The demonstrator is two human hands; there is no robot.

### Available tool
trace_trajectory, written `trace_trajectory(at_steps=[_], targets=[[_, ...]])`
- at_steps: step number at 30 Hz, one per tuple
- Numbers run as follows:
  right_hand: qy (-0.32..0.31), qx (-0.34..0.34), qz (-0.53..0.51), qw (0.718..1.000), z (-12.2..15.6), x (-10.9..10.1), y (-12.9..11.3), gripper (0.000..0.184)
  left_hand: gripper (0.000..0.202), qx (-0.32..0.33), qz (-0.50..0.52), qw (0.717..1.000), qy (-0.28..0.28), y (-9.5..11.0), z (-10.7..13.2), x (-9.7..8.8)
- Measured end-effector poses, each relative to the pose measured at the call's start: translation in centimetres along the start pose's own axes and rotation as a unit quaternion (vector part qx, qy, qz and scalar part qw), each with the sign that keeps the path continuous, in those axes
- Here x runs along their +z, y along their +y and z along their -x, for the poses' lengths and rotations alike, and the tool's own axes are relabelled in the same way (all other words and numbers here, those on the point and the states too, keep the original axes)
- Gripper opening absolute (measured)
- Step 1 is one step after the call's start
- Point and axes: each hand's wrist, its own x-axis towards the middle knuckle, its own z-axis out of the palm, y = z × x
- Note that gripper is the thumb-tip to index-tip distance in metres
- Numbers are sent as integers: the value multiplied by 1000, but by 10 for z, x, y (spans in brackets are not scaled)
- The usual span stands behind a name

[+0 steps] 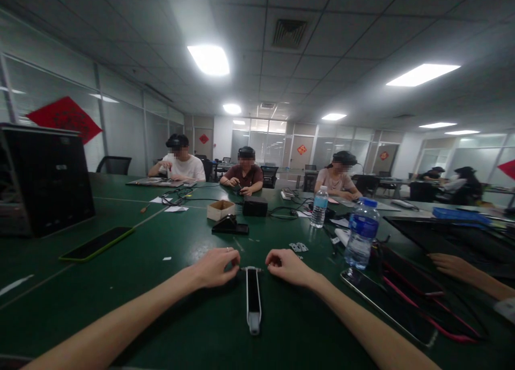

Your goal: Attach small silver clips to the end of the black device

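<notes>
A long narrow black part with a pale frame lies lengthwise on the green table right in front of me. My left hand pinches its far end from the left, fingers closed on the tip. From the right, my right hand grips the same far end with curled fingers. Both forearms reach in from the bottom edge.
A phone lies at left beside a black box. Two water bottles, a cardboard box, a black stand and cables lie ahead. At right sit a phone and another person's hand. Three people sit across.
</notes>
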Motion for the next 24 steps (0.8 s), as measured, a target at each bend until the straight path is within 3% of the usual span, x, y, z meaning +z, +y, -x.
trace_trajectory(at_steps=[6,15,24], targets=[[-29,-49,44,997,1,2,0,16,12,-6,9,1000,-27,5,-3,2],[-48,-64,85,993,4,2,-9,15,12,-13,25,999,-33,6,-3,5],[-36,-78,108,990,3,0,-2,12,15,4,22,1000,-5,2,-2,8]])
